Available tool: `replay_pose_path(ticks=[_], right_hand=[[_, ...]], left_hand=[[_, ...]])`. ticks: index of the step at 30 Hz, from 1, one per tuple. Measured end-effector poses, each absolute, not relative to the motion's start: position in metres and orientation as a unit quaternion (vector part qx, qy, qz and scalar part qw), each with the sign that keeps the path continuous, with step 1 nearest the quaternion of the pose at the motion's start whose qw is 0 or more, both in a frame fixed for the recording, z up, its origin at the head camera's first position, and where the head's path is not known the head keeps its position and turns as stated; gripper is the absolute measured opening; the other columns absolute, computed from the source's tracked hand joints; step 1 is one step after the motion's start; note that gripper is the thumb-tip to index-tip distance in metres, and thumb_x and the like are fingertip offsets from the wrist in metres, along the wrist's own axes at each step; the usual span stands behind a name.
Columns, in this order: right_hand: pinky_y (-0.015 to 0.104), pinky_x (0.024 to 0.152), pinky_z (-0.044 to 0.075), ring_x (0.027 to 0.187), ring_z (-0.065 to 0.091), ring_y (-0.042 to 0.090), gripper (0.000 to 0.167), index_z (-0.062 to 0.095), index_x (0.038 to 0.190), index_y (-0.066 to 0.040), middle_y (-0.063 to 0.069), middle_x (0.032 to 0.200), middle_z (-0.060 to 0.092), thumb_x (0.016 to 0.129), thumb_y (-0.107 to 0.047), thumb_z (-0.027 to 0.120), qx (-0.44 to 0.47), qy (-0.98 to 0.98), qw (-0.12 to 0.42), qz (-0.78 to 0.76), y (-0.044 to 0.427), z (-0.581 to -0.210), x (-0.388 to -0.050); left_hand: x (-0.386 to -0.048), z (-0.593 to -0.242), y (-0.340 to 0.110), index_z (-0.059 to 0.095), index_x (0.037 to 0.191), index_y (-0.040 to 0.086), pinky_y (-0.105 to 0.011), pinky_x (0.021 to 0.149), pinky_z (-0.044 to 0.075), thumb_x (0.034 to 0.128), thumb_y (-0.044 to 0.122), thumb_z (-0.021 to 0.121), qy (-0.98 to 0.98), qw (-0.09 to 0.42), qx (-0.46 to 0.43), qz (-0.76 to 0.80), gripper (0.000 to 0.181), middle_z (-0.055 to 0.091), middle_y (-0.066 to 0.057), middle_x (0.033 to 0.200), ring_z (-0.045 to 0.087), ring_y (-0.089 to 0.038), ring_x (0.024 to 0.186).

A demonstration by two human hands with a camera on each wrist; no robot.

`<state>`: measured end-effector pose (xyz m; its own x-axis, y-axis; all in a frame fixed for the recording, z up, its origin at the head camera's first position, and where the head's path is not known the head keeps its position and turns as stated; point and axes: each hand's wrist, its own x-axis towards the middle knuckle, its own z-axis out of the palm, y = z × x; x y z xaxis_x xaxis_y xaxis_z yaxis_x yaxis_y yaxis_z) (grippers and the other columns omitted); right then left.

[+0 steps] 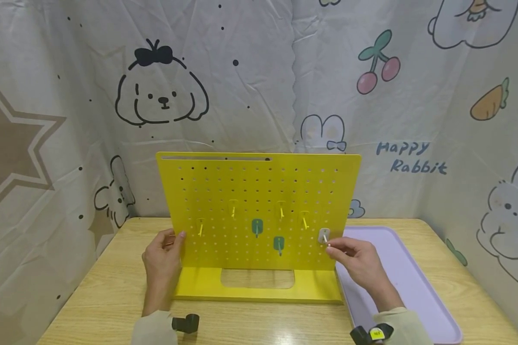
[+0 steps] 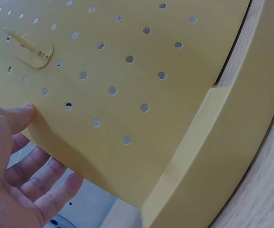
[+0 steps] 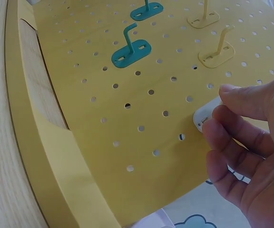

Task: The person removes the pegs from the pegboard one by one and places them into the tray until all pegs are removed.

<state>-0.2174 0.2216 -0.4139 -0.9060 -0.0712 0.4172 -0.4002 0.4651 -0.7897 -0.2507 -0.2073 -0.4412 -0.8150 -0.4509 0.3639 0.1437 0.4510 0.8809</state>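
Note:
A yellow pegboard (image 1: 259, 191) stands upright on its base, bearing several yellow hooks and two green hooks (image 1: 257, 227). At its left edge my left hand (image 1: 163, 254) holds the board, the thumb (image 2: 20, 117) on the front face and the other fingers around behind the edge. Near the lower right edge a white hook (image 1: 323, 235) lies against the board. My right hand (image 1: 359, 261) pinches its peg between thumb and fingertips. In the right wrist view the fingers cover most of the white hook (image 3: 203, 113); its backplate shows beside them.
A lilac tray (image 1: 397, 268) lies on the wooden table (image 1: 108, 278), to the right of the board and under my right forearm. Behind the table hangs a printed cloth (image 1: 250, 96). The board's base has a rectangular cut-out.

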Motion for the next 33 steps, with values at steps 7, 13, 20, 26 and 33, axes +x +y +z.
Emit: replay_pose_path(ticks=[7, 13, 20, 26, 33], right_hand=[[0.026, 0.063, 0.054, 0.075, 0.064, 0.011, 0.009, 0.076, 0.098, -0.001, 0.003, 0.09, 0.074, 0.09, -0.006, 0.074, 0.145, -0.837, 0.175, 0.499, 0.224, -0.409, -0.213], [0.026, 0.066, 0.054, 0.078, 0.065, 0.011, 0.011, 0.076, 0.101, -0.002, 0.003, 0.094, 0.074, 0.091, -0.007, 0.074, 0.133, -0.849, 0.172, 0.482, 0.232, -0.404, -0.208], [0.024, 0.066, 0.055, 0.078, 0.066, 0.007, 0.012, 0.076, 0.101, -0.004, 0.006, 0.096, 0.074, 0.089, -0.004, 0.075, 0.126, -0.859, 0.193, 0.457, 0.247, -0.402, -0.202], [0.023, 0.063, 0.053, 0.076, 0.065, 0.005, 0.013, 0.076, 0.1, -0.004, 0.004, 0.091, 0.074, 0.088, -0.003, 0.076, 0.114, -0.871, 0.205, 0.432, 0.263, -0.401, -0.201], [0.024, 0.065, 0.052, 0.078, 0.063, 0.006, 0.011, 0.077, 0.099, -0.004, 0.003, 0.091, 0.073, 0.09, -0.01, 0.076, 0.09, -0.899, 0.198, 0.379, 0.28, -0.398, -0.206]], left_hand=[[-0.25, -0.44, -0.206, 0.068, 0.119, 0.005, -0.006, 0.066, 0.045, 0.0966, 0.039, 0.066, -0.804, 0.278, 0.102, -0.516, 0.041, 0.071, -0.015, 0.105, 0.068, -0.029, 0.094], [-0.249, -0.439, -0.206, 0.067, 0.123, 0.007, -0.009, 0.068, 0.048, 0.0973, 0.041, 0.065, -0.807, 0.262, 0.115, -0.517, 0.043, 0.069, -0.013, 0.109, 0.067, -0.027, 0.096], [-0.25, -0.441, -0.206, 0.067, 0.12, 0.005, -0.006, 0.066, 0.045, 0.0975, 0.037, 0.066, -0.809, 0.279, 0.105, -0.507, 0.039, 0.07, -0.015, 0.105, 0.068, -0.03, 0.094], [-0.251, -0.441, -0.207, 0.068, 0.118, 0.004, -0.004, 0.064, 0.043, 0.0969, 0.034, 0.068, -0.806, 0.287, 0.102, -0.507, 0.037, 0.071, -0.016, 0.103, 0.069, -0.03, 0.092], [-0.251, -0.441, -0.207, 0.068, 0.118, 0.004, -0.005, 0.065, 0.044, 0.0968, 0.035, 0.068, -0.805, 0.284, 0.102, -0.51, 0.038, 0.071, -0.016, 0.102, 0.069, -0.03, 0.092]])
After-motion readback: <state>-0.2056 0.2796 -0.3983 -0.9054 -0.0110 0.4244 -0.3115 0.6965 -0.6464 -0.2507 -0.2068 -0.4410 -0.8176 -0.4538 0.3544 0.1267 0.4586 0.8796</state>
